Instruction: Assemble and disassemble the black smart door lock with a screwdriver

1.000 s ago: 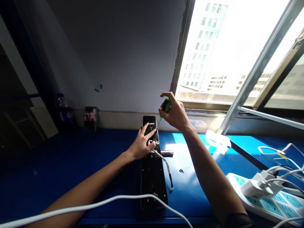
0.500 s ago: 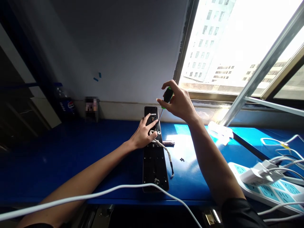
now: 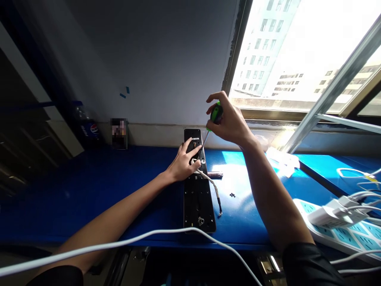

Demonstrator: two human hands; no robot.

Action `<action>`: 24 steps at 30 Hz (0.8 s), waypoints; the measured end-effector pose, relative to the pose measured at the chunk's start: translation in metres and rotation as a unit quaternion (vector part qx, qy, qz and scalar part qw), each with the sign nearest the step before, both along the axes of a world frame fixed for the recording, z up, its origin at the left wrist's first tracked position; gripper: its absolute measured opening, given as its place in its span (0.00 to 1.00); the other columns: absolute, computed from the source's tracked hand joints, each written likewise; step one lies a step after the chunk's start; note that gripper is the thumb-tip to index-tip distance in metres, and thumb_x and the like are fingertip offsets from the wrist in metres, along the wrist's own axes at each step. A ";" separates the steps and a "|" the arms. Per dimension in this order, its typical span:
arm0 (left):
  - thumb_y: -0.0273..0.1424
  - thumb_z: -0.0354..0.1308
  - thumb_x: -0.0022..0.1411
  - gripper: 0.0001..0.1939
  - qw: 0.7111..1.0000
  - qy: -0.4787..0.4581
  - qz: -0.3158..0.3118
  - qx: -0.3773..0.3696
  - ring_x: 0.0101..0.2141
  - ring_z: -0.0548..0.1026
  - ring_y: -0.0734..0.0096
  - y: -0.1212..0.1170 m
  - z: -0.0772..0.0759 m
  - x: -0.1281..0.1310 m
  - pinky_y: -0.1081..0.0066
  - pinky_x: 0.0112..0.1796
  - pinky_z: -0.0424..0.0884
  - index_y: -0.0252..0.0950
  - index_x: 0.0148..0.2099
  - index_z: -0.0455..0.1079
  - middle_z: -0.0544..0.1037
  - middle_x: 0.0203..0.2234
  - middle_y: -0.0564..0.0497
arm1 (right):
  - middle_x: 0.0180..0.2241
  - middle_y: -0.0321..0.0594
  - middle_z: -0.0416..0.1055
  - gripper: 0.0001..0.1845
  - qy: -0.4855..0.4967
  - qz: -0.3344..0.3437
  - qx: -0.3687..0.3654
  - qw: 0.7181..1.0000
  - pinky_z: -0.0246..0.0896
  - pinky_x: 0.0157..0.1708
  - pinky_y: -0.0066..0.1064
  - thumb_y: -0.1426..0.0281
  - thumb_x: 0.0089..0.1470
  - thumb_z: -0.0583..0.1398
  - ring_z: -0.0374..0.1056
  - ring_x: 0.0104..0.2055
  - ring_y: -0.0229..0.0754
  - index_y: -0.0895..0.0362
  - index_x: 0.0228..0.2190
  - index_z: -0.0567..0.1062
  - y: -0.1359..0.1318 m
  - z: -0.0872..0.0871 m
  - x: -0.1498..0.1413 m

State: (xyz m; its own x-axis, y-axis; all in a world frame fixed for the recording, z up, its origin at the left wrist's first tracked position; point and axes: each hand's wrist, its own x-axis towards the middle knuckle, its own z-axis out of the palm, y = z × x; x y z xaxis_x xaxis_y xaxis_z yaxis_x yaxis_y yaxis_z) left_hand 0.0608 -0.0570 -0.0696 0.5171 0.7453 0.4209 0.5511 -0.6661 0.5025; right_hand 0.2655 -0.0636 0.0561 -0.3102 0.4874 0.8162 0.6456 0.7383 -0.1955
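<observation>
A long black panel (image 3: pixel 198 202) with small holes and metal fittings lies lengthwise on the blue tabletop. My left hand (image 3: pixel 183 162) rests flat on its upper half, fingers spread. In my right hand (image 3: pixel 230 121) is a screwdriver (image 3: pixel 216 113) with a green and black handle, held tilted. Its tip meets the panel's upper right edge, close to my left fingertips; what it touches there is too small to make out. A wrapped pale cable (image 3: pixel 212 183) with a small connector runs from under my left hand off the panel's right side.
Several small black screws (image 3: pixel 232 195) lie right of the panel, below a dark cylindrical object (image 3: pixel 215 174). A white power strip (image 3: pixel 336 234) with plugs is at right. A white cord (image 3: pixel 154 232) crosses the foreground. A Pepsi bottle (image 3: pixel 91 129) stands at back left.
The camera view has shifted slightly, moving the scene right and up. My right hand has turned a little around the screwdriver handle; my left hand keeps its place on the panel.
</observation>
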 end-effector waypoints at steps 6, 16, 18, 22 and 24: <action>0.41 0.53 0.69 0.35 1.000 0.000 -0.001 0.006 0.75 0.43 0.40 0.001 -0.001 0.000 0.44 0.72 0.46 0.35 0.74 0.61 0.41 0.78 0.45 | 0.30 0.35 0.72 0.20 0.008 -0.019 -0.001 1.000 0.67 0.34 0.38 0.69 0.53 0.63 0.65 0.29 0.41 0.52 0.50 0.73 -0.003 0.002 -0.001; 0.42 0.53 0.68 0.35 1.000 -0.005 -0.002 0.008 0.75 0.43 0.38 0.002 -0.002 0.000 0.42 0.72 0.45 0.35 0.74 0.62 0.43 0.77 0.44 | 0.31 0.35 0.72 0.21 0.006 -0.014 -0.009 1.000 0.66 0.34 0.37 0.68 0.54 0.63 0.65 0.30 0.40 0.52 0.50 0.72 -0.001 0.002 0.003; 0.41 0.53 0.68 0.35 1.000 -0.006 -0.003 0.010 0.75 0.42 0.38 0.003 -0.002 -0.001 0.42 0.72 0.44 0.34 0.74 0.62 0.42 0.77 0.43 | 0.36 0.36 0.74 0.27 -0.001 0.000 -0.013 1.000 0.66 0.35 0.36 0.73 0.50 0.61 0.66 0.31 0.40 0.52 0.53 0.70 -0.001 0.003 0.003; 0.41 0.53 0.68 0.35 1.000 -0.009 -0.002 0.008 0.75 0.43 0.38 0.003 -0.003 0.000 0.43 0.72 0.45 0.33 0.74 0.62 0.41 0.77 0.42 | 0.33 0.34 0.73 0.27 -0.008 -0.013 -0.011 1.000 0.66 0.34 0.36 0.72 0.49 0.63 0.64 0.30 0.39 0.52 0.53 0.70 -0.002 0.002 0.001; 0.41 0.53 0.68 0.35 1.000 -0.009 -0.002 0.009 0.75 0.43 0.39 0.003 -0.003 0.000 0.43 0.72 0.46 0.34 0.74 0.61 0.42 0.77 0.43 | 0.29 0.33 0.70 0.23 0.001 -0.019 -0.011 1.000 0.66 0.34 0.37 0.67 0.53 0.64 0.64 0.29 0.40 0.52 0.51 0.71 -0.002 0.002 0.001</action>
